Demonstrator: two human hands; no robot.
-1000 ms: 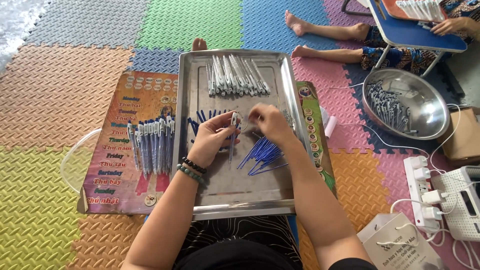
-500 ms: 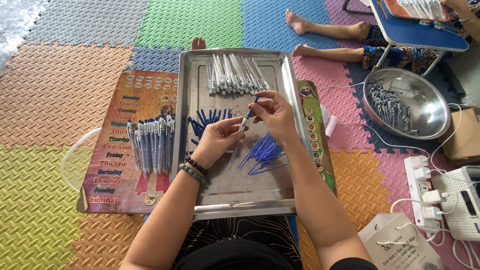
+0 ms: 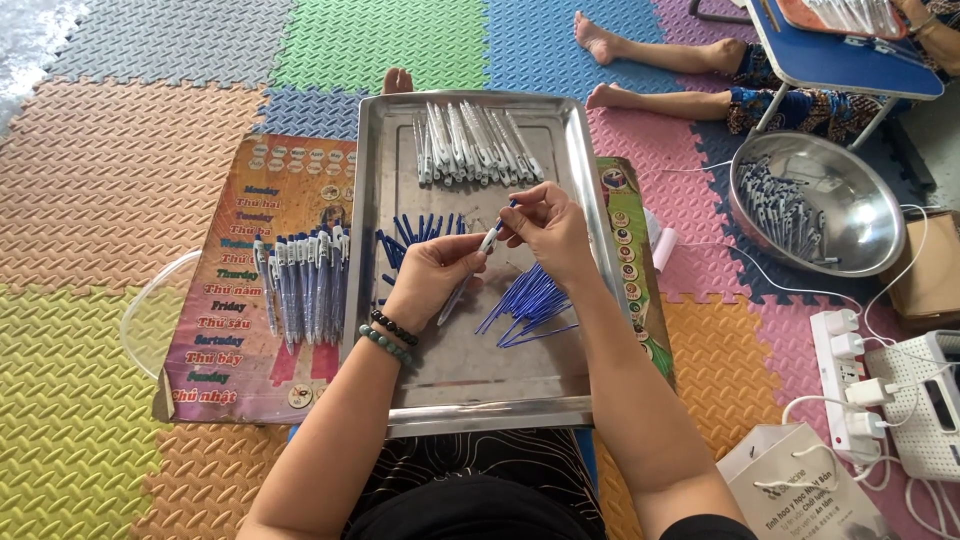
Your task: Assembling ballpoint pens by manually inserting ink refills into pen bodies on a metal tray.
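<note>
Holding a white pen barrel (image 3: 490, 238) between both hands, I work above the middle of the steel tray (image 3: 590, 200). My left hand (image 3: 432, 275) pinches its lower end with thumb and fingers pressed together; my right hand (image 3: 548, 232) pinches the upper end, where a blue tip shows. The pen is tilted, clear of the tray floor. Just under my right hand lies a loose heap of blue refills (image 3: 530, 305); more blue parts (image 3: 405, 240) lie beside my left hand. A row of white barrels (image 3: 475, 145) sits at the tray's far end. Left of the tray, finished pens (image 3: 300, 280) lie on a printed board (image 3: 240, 330). A steel bowl (image 3: 860, 225) of parts stands well apart to the right.
</note>
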